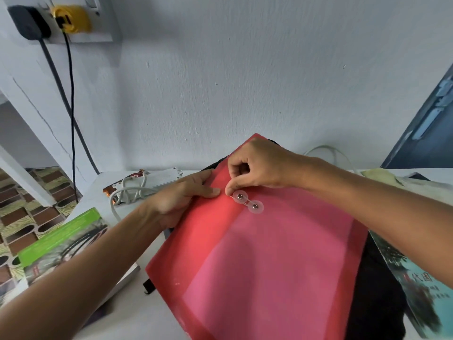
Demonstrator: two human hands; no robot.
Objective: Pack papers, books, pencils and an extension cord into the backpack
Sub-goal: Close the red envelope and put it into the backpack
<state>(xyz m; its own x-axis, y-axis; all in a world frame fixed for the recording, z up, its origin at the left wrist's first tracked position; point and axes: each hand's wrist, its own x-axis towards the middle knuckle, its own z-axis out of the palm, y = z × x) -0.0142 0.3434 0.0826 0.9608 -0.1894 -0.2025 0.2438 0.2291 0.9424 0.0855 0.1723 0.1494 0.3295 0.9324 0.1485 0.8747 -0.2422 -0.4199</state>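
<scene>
A translucent red document envelope (264,261) with papers inside lies tilted over the black backpack (377,290) on the white table. My left hand (181,197) grips the envelope's left edge near the flap, thumb on top. My right hand (255,165) pinches the thin string at the two clear button discs of the string clasp (247,201). A white extension cord (147,184) with its coiled cable lies behind my left hand. A green-covered book (63,239) lies at the left and a teal-covered book (416,285) at the right.
The white table (152,315) meets a pale wall. A wall socket with a yellow plug (69,18) and a black adapter (29,22) sits top left, its cables hanging down. A yellowish cloth (382,176) lies at the back right. Patterned floor tiles (24,204) show at the left.
</scene>
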